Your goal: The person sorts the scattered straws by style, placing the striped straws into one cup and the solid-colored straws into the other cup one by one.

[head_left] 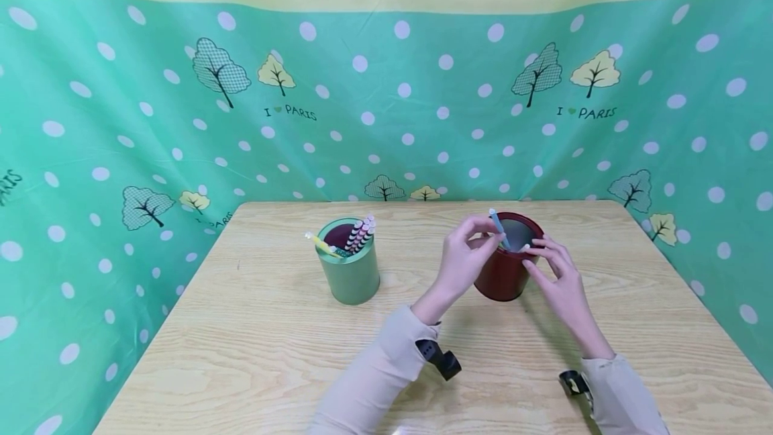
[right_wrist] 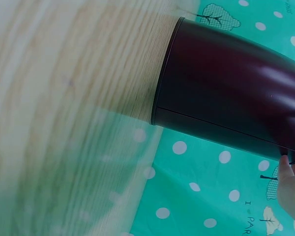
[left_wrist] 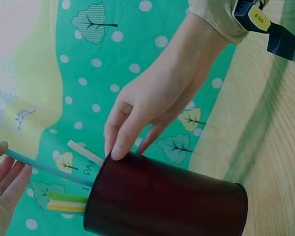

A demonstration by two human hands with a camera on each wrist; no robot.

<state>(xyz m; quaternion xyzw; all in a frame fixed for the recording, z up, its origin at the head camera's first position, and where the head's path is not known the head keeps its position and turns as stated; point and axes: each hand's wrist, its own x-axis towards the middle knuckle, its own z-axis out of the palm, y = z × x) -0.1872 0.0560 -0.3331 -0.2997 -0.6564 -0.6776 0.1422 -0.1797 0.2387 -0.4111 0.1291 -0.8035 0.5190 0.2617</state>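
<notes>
A thin blue straw [head_left: 497,224] slants up out of a dark red cylindrical canister [head_left: 502,275], its lower end inside. The thumb and fingertips of my left hand [head_left: 466,257] pinch this straw above the rim; the left wrist view shows it running from those fingers to the canister mouth. My right hand [head_left: 563,282] grips the canister's rim on the right side, thumb against the outer wall. Beside that hand a pale straw [left_wrist: 84,152] pokes out, and lower in that view are green [left_wrist: 64,196] and yellow [left_wrist: 66,204] straws. The canister's inside is mostly hidden.
On the left of the wooden table [head_left: 253,354] stands a pale green canister [head_left: 353,279]. Several striped straws [head_left: 361,233] and a yellow straw [head_left: 320,244] lean out of it. A green polka-dot cloth [head_left: 386,113] hangs behind and at both sides.
</notes>
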